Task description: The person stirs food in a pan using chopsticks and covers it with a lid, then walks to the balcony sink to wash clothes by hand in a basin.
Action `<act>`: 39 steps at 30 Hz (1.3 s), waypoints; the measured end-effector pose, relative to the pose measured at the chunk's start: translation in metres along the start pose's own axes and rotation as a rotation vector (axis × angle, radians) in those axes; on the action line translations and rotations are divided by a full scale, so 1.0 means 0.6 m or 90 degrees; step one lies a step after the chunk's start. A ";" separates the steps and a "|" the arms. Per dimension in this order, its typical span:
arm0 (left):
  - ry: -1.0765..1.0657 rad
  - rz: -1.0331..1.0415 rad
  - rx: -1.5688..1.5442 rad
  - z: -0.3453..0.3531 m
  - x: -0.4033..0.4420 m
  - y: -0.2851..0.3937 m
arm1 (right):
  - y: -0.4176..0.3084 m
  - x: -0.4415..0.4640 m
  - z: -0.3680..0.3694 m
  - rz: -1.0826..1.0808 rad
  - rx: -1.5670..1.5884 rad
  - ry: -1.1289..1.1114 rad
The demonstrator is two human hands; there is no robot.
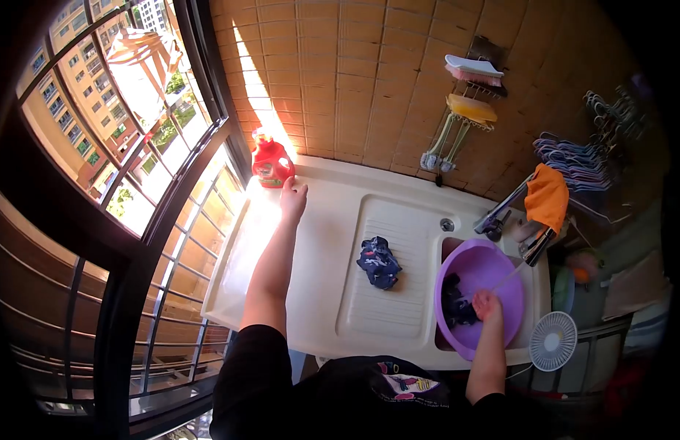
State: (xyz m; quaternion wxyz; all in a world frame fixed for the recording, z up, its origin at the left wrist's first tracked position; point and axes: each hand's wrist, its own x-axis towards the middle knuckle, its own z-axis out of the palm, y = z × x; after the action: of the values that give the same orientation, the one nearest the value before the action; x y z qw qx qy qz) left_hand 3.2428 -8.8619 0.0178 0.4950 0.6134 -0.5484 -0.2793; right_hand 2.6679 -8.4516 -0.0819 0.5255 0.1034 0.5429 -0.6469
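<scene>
My left hand (pixel 293 198) reaches to the back left of the counter, at the lower right side of a red detergent bottle (pixel 270 163). Thumb and forefinger look apart; whether the fingertips touch the bottle is hard to tell. The bottle stands upright by the window. Inside a purple basin (pixel 468 258), my right hand (pixel 487 305) is open with its fingers slightly curled, under a thin stream from the faucet (pixel 536 249). Beside it in the basin lies dark wet cloth (pixel 457 308). A crumpled navy patterned garment (pixel 379 262) rests on the ribbed washboard (pixel 399 315).
An orange cloth (pixel 547 198) hangs over the faucet. Brushes (pixel 475 70) and a yellow sponge-like item (pixel 472 108) hang on the tiled wall. Several hangers (pixel 575 165) are at the right, with a small white fan (pixel 553 341) below. A barred window (pixel 164 191) borders the left.
</scene>
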 end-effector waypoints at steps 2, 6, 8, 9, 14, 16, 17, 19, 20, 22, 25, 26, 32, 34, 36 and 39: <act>0.000 -0.091 -0.011 0.009 0.048 0.011 | -0.004 -0.015 0.004 -0.011 0.005 0.015; -0.025 -0.258 -0.206 0.044 0.148 -0.027 | -0.014 -0.051 0.006 -0.046 -0.015 0.081; 0.001 -0.271 -0.335 0.080 0.199 -0.071 | -0.023 -0.060 0.028 -0.045 -0.029 0.120; 0.008 -0.326 -0.354 0.066 0.191 -0.031 | -0.020 -0.076 0.038 -0.055 -0.035 0.158; 0.234 -0.375 -0.117 0.110 0.192 -0.038 | -0.026 -0.055 0.020 -0.016 -0.060 0.151; 0.247 -0.281 -0.126 0.092 0.151 -0.008 | -0.023 -0.059 0.039 -0.019 -0.060 0.171; 0.292 -0.224 -0.151 0.098 0.148 -0.015 | -0.023 -0.060 0.047 -0.021 -0.051 0.191; 0.425 -0.102 -0.110 0.123 0.164 -0.047 | -0.023 -0.052 0.047 -0.018 -0.073 0.180; 0.431 -0.107 -0.111 0.122 0.170 -0.042 | -0.026 -0.048 0.044 -0.013 -0.091 0.171; 0.402 -0.145 -0.084 0.118 0.182 -0.021 | -0.030 -0.041 0.038 -0.002 -0.105 0.143; 0.397 -0.119 -0.189 0.129 0.225 -0.004 | -0.029 -0.034 0.046 0.011 -0.123 0.148; 0.380 -0.094 -0.220 0.128 0.239 0.001 | -0.029 -0.034 0.047 0.013 -0.129 0.181; 0.173 -0.196 -0.034 0.127 0.290 0.012 | -0.028 -0.003 0.031 0.059 -0.110 0.165; 0.131 -0.187 0.002 0.126 0.295 -0.001 | -0.024 -0.014 0.051 0.047 -0.110 0.178; 0.119 -0.168 -0.019 0.117 0.285 0.003 | -0.019 -0.018 0.063 0.036 -0.105 0.195; 0.166 -0.180 0.011 0.122 0.272 0.007 | -0.011 -0.022 0.067 -0.006 -0.144 0.183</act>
State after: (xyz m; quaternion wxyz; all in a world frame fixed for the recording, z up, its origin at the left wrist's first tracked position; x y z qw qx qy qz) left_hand 3.2161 -9.0384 0.0286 0.5124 0.7195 -0.3903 -0.2596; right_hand 2.6858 -8.4776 -0.0528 0.4480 0.1324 0.6819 -0.5629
